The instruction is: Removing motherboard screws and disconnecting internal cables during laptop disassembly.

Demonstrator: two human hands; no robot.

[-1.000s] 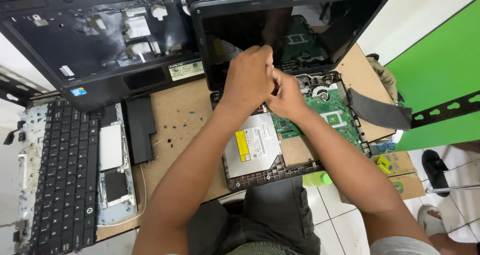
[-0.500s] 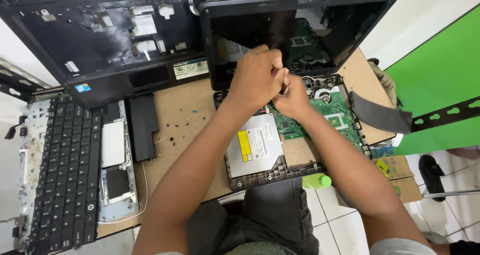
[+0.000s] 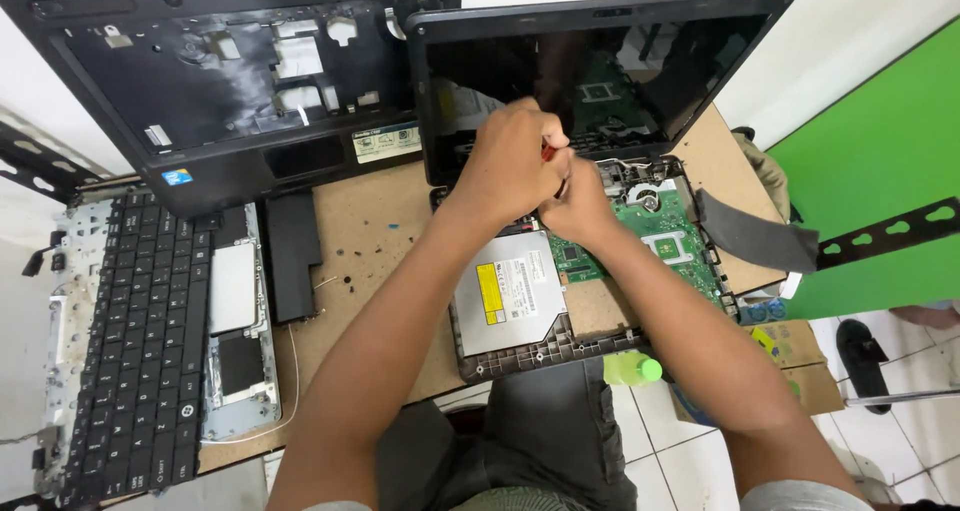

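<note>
Work surface: a brown bench top [image 3: 380, 231] littered with small dark screws, white wall behind, a green panel [image 3: 880, 161] to the right, tiled floor below.

Nearest the person, a green bottle cap [image 3: 633, 369] shows at the bench edge. Just beyond it lies the open laptop base [image 3: 545, 349], holding a silver optical drive [image 3: 510, 291] and the green board [image 3: 670, 236].

Over the base's rear edge, near the hinge, both hands meet. The left hand [image 3: 515, 161] is clenched around a red-handled tool [image 3: 547, 153] – only a sliver of the handle shows. The right hand [image 3: 580, 206] lies just below it, touching it, fingers curled; what they pinch cannot be told.

Compared with the earlier frames, the hands have held the same spot – only a slight shift of grip. Judged from this, work on one fastener or connector at the hinge continues.

Farther left: a keyboard [image 3: 140, 341] and a black strip [image 3: 290, 256]. At the back, the screen [image 3: 600, 71] stands upright; an emptied black cover [image 3: 230, 81] leans beside it
</note>
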